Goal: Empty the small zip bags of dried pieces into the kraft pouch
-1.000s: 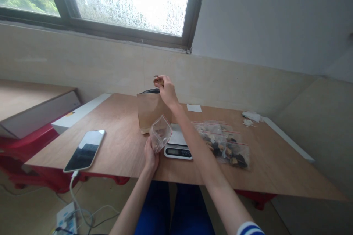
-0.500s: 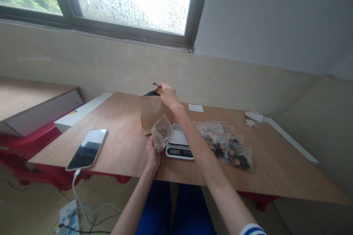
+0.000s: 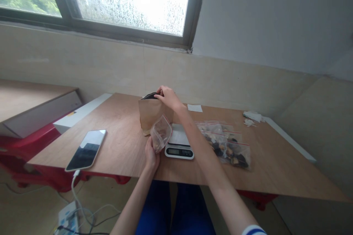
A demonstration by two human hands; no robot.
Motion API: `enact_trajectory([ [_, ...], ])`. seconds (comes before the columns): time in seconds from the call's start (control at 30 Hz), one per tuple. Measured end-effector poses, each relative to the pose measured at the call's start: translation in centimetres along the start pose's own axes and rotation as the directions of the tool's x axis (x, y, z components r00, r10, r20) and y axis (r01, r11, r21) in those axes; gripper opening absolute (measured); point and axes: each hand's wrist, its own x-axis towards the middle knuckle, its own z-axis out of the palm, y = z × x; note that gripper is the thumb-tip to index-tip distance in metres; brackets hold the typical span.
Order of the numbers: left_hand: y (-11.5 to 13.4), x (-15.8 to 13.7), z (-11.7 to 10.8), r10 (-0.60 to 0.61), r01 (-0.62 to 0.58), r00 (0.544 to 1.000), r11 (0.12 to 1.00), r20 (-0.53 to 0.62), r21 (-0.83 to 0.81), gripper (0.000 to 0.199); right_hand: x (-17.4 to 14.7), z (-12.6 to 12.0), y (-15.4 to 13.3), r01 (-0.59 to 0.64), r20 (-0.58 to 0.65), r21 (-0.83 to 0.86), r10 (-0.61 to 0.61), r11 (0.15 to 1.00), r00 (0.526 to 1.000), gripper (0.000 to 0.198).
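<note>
My left hand [image 3: 152, 156] is wrapped round the lower part of a clear zip bag [image 3: 162, 132]. The bag's red-edged mouth gapes open and a few pale pieces lie at its bottom. Behind it stands a brown paper bag [image 3: 151, 114], open at the top with a dark inside. My right hand [image 3: 167, 97] is at the mouth of the paper bag, its fingers drawn together at the rim. Whatever they hold is hidden. Just right of the zip bag sits a white kitchen scale [image 3: 179, 150], partly covered by my right forearm.
Several filled zip bags [image 3: 239, 147] with dark and pale dried pieces lie right of the scale. A phone [image 3: 86, 150] on a charging cable rests at the left. White paper [image 3: 194, 108] lies at the back, and crumpled white plastic [image 3: 253, 116] at the far right.
My right hand has lowered to the paper bag's mouth; the brown curled piece that stuck out of its fingers no longer shows. My left hand keeps the zip bag in place.
</note>
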Motion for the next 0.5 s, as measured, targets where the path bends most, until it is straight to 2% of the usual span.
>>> enact_trajectory([
  [0.07,0.1,0.0,0.1,-0.021,0.021,1.000,1.000,0.015,0.000,0.020,-0.5,0.1,0.1,0.051,-0.076,0.028,-0.049,0.998,0.996,0.014],
  [0.17,0.1,0.1,0.1,-0.039,0.039,0.999,0.999,0.019,-0.010,0.024,-2.2,-0.2,0.0,0.120,-0.247,0.128,-0.086,0.984,0.965,0.012],
  [0.23,0.1,0.2,0.0,-0.044,0.045,0.999,0.999,0.020,-0.016,0.025,-4.1,-0.4,-0.1,0.098,-0.318,0.246,-0.015,0.964,0.948,0.016],
  [0.27,0.0,0.2,-0.1,-0.045,0.045,0.999,0.999,0.023,-0.020,0.026,-5.2,-0.4,-0.2,0.062,-0.306,0.303,0.035,0.951,0.951,0.020],
  [0.3,0.0,0.3,-0.1,-0.044,0.045,0.999,0.999,0.029,-0.024,0.026,-6.3,-0.3,-0.2,0.012,-0.253,0.346,0.081,0.938,0.964,0.024],
  [0.37,-0.1,0.3,-0.2,-0.042,0.044,0.997,0.999,0.058,-0.031,0.027,-8.4,0.2,-0.1,-0.107,0.001,0.395,0.116,0.912,0.993,0.026],
  [0.43,-0.2,0.5,-0.3,-0.035,0.038,0.997,0.998,0.071,-0.041,0.027,-10.2,1.1,0.0,-0.210,0.279,0.381,0.105,0.900,0.955,0.027],
  [0.5,-0.3,0.6,-0.4,-0.021,0.024,0.998,0.998,0.057,-0.052,0.027,-11.3,2.0,0.0,-0.266,0.447,0.292,0.115,0.919,0.887,0.027],
])
